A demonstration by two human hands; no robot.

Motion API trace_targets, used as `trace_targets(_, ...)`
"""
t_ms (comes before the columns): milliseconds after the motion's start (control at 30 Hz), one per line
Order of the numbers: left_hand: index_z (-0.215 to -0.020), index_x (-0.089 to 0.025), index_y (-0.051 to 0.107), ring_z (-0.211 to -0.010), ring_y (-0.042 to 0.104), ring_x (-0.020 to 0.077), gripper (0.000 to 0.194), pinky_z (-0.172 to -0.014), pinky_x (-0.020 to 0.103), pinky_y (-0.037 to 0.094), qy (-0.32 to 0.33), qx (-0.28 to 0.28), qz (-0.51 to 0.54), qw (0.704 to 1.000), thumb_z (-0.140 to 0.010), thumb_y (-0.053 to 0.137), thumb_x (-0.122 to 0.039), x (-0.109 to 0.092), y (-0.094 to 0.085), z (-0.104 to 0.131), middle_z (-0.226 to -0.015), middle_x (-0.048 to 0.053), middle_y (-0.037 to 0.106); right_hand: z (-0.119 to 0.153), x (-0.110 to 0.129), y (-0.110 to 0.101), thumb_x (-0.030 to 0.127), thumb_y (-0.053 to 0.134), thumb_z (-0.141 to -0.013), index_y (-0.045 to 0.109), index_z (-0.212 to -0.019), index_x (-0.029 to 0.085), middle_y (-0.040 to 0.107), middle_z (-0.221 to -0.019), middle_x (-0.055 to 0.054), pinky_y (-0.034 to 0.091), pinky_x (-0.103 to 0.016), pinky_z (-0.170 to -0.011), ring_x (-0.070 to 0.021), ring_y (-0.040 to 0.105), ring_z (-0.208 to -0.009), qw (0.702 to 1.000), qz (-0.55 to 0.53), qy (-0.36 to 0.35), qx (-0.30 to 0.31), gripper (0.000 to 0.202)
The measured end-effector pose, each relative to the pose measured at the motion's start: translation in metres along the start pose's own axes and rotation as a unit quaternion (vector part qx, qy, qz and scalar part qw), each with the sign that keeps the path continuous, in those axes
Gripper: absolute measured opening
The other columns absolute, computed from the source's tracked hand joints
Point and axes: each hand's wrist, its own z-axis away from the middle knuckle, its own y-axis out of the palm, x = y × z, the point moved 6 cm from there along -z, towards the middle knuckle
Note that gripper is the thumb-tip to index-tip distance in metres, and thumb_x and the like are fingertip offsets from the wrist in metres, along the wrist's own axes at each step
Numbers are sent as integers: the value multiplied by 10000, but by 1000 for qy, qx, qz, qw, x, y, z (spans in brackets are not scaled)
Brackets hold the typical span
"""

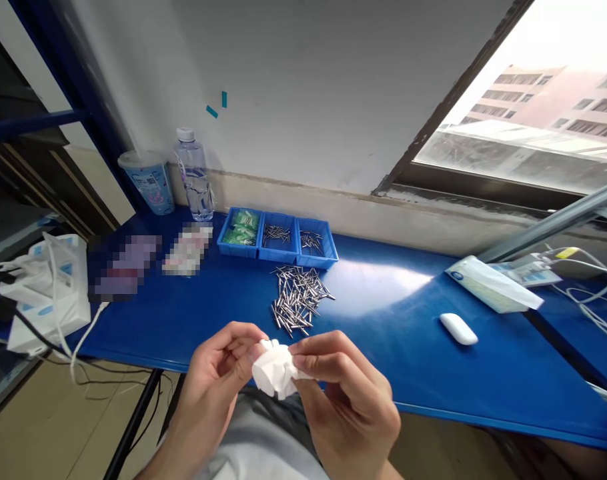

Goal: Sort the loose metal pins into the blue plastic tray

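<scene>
Just over the table's front edge, both hands hold a small white crumpled piece (275, 371) that looks like folded tissue; its exact kind I cannot make out. My left hand (223, 367) pinches its upper left side between thumb and fingers. On the other side, the thumb and fingertips of my right hand (346, 380) grip its right edge. Beyond the hands, a loose heap of thin metal pins (301, 297) lies on the blue table (223, 313). Part of the white piece is covered by the fingers.
Behind the heap stand three joined blue bins (278, 255), holding green packets and metal pins. A water bottle (194, 177) and a blue cup (148, 183) stand at the back left. White power strips (53, 293) with cables lie left; a white case (458, 329) and packet (493, 285) lie right.
</scene>
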Motion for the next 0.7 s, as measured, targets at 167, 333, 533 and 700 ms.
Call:
trace_targets(167, -944, -152, 748, -738, 610, 136, 399, -660, 159, 511, 17, -24, 4, 1000, -714, 934, -420, 0, -4, 1, -822, 44, 663, 4, 0, 7, -30, 602, -910, 701, -1032, 203, 695, -1080, -90, 591, -279, -704, -170, 707, -846, 998, -30, 1, 54, 281)
trace_targets(333, -987, -161, 752, -766, 634, 158, 363, -671, 176, 523, 31, -46, -39, 998, -775, 881, -425, 7, -8, 5, -862, 56, 687, 4, -8, 9, 44, 605, -963, 746, -977, 225, 687, -962, -56, 552, -244, -619, -136, 674, -730, 993, -48, 76, 76, 229)
trace_targets(533, -888, -164, 773, -715, 609, 156, 258, -641, 186, 502, 72, -65, -138, 986, -798, 834, -399, 4, -8, 7, -802, 39, 678, 4, -24, 9, 147, 793, -860, 640, -914, 230, 726, -788, 12, 548, -213, -603, -135, 673, -667, 961, -126, 241, 50, 183)
trace_targets(700, -896, -150, 760, -722, 575, 155, 316, -644, 191, 481, 47, -14, -128, 991, -815, 819, -449, 4, -5, 0, -803, 46, 660, -3, -23, 7, 136, 731, -904, 693, -911, 226, 696, -841, -3, 524, -235, -637, -137, 630, -720, 975, -55, 190, 104, 97)
